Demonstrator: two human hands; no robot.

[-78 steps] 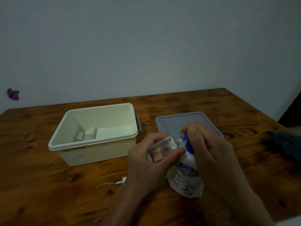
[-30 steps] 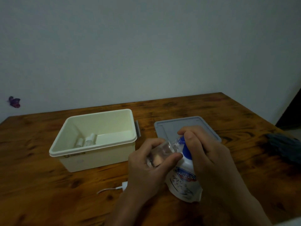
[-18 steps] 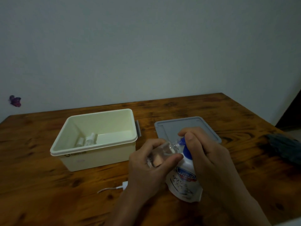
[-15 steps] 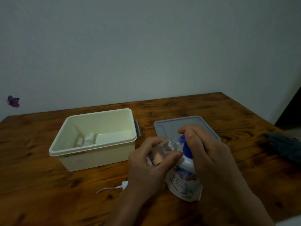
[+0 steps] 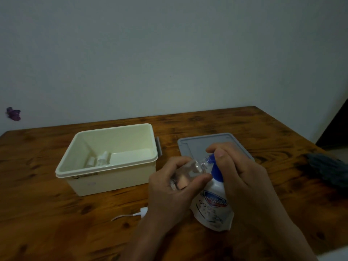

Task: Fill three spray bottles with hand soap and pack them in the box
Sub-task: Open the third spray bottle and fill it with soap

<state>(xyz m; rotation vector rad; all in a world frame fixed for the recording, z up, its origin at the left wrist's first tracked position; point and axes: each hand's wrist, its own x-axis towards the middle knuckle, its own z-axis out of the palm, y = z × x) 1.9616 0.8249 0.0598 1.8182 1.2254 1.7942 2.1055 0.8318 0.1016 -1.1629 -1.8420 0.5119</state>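
Observation:
My left hand (image 5: 169, 187) grips a small clear spray bottle (image 5: 188, 171), tilted with its open neck toward the right. My right hand (image 5: 243, 178) grips the white hand soap pouch (image 5: 212, 206) near its blue top, the spout (image 5: 209, 160) set against the bottle's neck. The cream box (image 5: 107, 166) stands open to the left, with two small white-capped bottles (image 5: 99, 159) lying inside at its left end. A white spray head with its thin tube (image 5: 135, 213) lies on the table near my left wrist.
The grey box lid (image 5: 199, 146) lies flat behind my hands. A dark grey cloth (image 5: 327, 172) sits at the table's right edge. The wooden table (image 5: 56, 223) meets a pale wall at the back.
My hands have held the bottle and pouch together throughout, with only slight shifts. The camera view moved a little.

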